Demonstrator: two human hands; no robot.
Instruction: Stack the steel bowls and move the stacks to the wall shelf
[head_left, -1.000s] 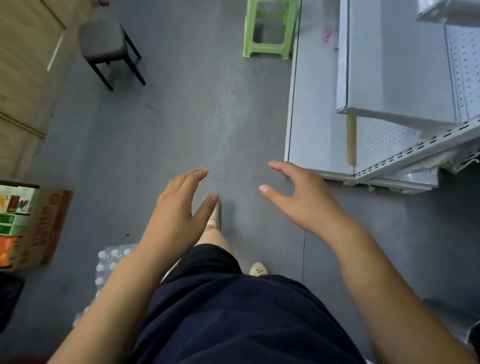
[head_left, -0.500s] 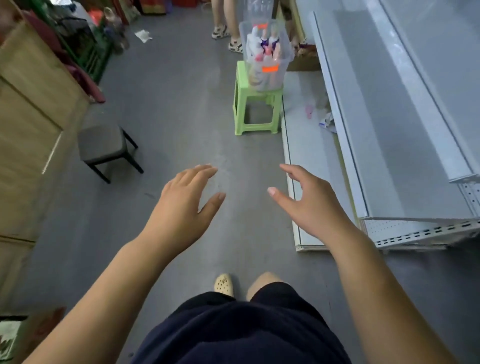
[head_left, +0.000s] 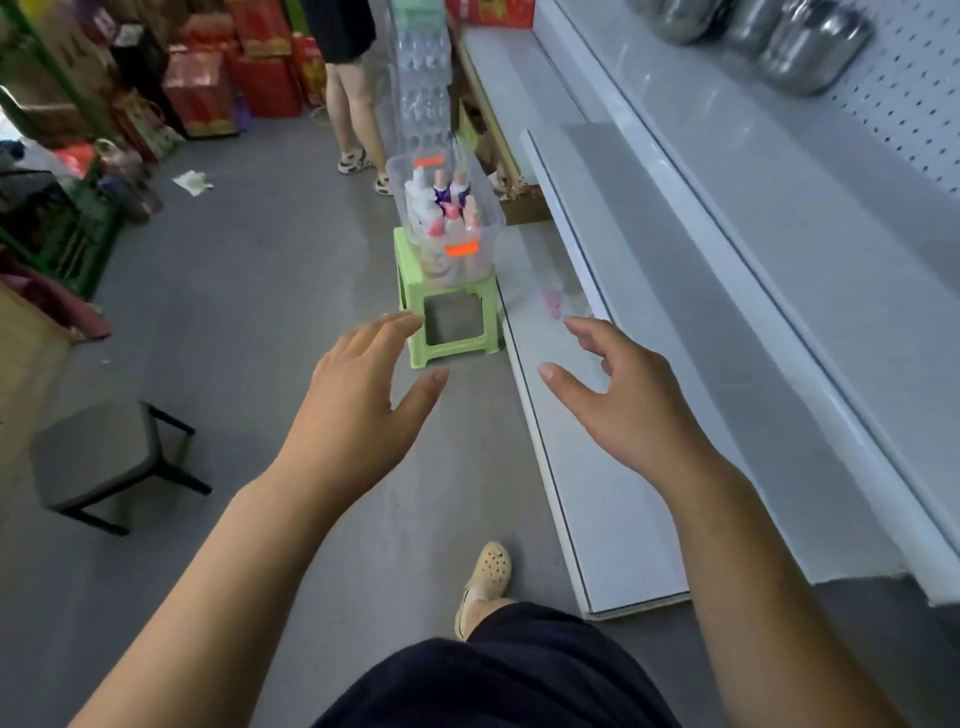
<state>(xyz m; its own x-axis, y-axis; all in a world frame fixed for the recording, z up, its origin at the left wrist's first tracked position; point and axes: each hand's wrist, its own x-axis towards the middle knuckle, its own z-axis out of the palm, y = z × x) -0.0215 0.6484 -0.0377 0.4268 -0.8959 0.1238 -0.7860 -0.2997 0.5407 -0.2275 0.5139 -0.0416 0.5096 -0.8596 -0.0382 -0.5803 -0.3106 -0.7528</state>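
Observation:
Steel bowls stand in stacks at the top right, on the upper white wall shelf against its pegboard back. My left hand and my right hand are held out in front of me over the grey floor, fingers spread and relaxed, palms facing each other, holding nothing. Both hands are well below and to the left of the bowls.
A green plastic stool carrying a clear tub of bottles stands just beyond my hands. A grey stool sits at the left. A person's legs are further back, with red boxes behind. The lowest shelf board runs along the right.
My view has lifted from the floor toward the aisle and the shelves, bringing the steel bowls into sight. Both hands stay empty and spread in front of me.

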